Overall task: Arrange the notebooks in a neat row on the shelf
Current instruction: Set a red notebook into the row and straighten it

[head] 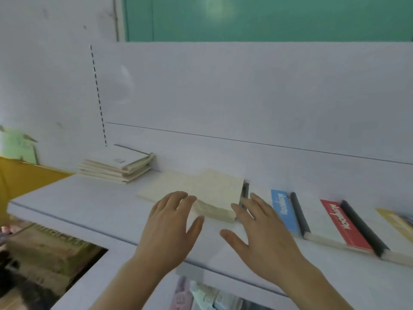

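Both the left hand point(172, 217) and right hand point(257, 222) lie open, empty, flanking one cream notebook stack point(201, 193) on the shelf point(78, 202).

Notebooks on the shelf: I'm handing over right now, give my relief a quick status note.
Left hand open, fingers on the cream stack. Right hand open beside that stack's right edge.
Blue notebook, red notebook and yellow notebook already lie in a row on the shelf.
Left: line up the cream stack; white pile at back left still untidy.
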Demonstrator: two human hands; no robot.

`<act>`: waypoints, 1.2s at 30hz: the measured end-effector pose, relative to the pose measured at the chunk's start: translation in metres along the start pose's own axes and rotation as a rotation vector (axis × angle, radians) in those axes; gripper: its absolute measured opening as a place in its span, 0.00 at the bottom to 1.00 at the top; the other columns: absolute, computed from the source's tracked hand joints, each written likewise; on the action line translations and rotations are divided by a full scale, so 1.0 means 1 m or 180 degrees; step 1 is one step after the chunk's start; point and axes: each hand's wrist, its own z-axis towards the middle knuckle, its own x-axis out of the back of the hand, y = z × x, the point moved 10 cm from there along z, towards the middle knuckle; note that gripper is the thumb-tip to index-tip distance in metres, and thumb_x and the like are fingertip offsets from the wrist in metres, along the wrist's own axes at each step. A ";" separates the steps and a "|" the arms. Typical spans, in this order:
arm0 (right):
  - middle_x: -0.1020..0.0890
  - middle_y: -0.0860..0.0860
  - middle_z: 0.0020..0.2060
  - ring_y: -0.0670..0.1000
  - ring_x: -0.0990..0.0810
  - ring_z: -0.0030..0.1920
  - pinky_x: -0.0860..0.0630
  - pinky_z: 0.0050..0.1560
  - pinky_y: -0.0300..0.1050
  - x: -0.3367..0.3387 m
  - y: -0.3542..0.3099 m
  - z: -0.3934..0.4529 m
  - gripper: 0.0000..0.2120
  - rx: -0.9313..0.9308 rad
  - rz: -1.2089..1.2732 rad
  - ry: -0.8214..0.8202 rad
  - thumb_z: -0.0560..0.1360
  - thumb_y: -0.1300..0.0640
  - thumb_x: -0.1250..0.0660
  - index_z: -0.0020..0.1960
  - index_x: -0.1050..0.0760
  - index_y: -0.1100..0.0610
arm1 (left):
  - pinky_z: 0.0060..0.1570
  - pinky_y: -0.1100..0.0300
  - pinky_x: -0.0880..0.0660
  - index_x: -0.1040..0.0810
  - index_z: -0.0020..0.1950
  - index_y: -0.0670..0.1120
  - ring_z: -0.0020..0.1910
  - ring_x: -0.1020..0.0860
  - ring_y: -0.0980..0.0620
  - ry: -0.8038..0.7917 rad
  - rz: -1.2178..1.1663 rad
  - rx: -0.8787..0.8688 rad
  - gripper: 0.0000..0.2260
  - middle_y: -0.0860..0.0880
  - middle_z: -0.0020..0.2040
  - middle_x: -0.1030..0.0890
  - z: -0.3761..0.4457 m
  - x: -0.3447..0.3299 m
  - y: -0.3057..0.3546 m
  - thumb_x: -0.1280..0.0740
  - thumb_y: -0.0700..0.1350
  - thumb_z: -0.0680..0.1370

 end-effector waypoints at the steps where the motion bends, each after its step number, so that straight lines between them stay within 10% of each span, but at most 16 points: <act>1: 0.42 0.47 0.77 0.51 0.53 0.78 0.53 0.76 0.48 -0.005 -0.024 0.010 0.36 0.0066 0.0042 0.0000 0.76 0.30 0.57 0.77 0.43 0.49 | 0.67 0.53 0.32 0.26 0.70 0.50 0.69 0.28 0.49 -0.0018 0.0004 0.0083 0.21 0.51 0.68 0.24 -0.003 0.009 -0.025 0.36 0.57 0.80; 11: 0.40 0.49 0.76 0.52 0.51 0.77 0.51 0.76 0.48 -0.047 -0.192 0.123 0.35 0.0542 0.0165 0.0060 0.78 0.33 0.57 0.77 0.43 0.52 | 0.72 0.56 0.37 0.32 0.74 0.52 0.73 0.34 0.52 0.0039 0.0198 0.0597 0.23 0.54 0.73 0.30 -0.002 0.061 -0.205 0.43 0.60 0.81; 27: 0.38 0.55 0.74 0.56 0.44 0.75 0.46 0.74 0.53 -0.138 -0.263 0.328 0.31 0.0416 -0.0101 -0.0002 0.80 0.38 0.51 0.75 0.42 0.57 | 0.76 0.52 0.44 0.43 0.79 0.51 0.79 0.45 0.50 -0.0426 0.0468 0.0502 0.28 0.50 0.79 0.41 0.121 0.005 -0.364 0.45 0.61 0.82; 32: 0.20 0.50 0.39 0.53 0.20 0.41 0.33 0.39 0.46 -0.131 -0.287 0.336 0.05 0.0725 -0.0544 0.0447 0.76 0.52 0.34 0.43 0.26 0.53 | 0.75 0.51 0.42 0.37 0.77 0.50 0.76 0.39 0.47 -0.0469 0.0477 0.0231 0.32 0.50 0.75 0.34 0.141 -0.013 -0.392 0.55 0.67 0.79; 36: 0.26 0.49 0.23 0.54 0.29 0.20 0.43 0.25 0.42 -0.119 -0.292 0.334 0.16 0.0500 -0.0939 0.0624 0.64 0.57 0.22 0.33 0.30 0.54 | 0.65 0.47 0.29 0.26 0.70 0.47 0.67 0.26 0.43 0.0016 0.0008 -0.0165 0.30 0.47 0.66 0.23 0.151 -0.004 -0.397 0.50 0.64 0.78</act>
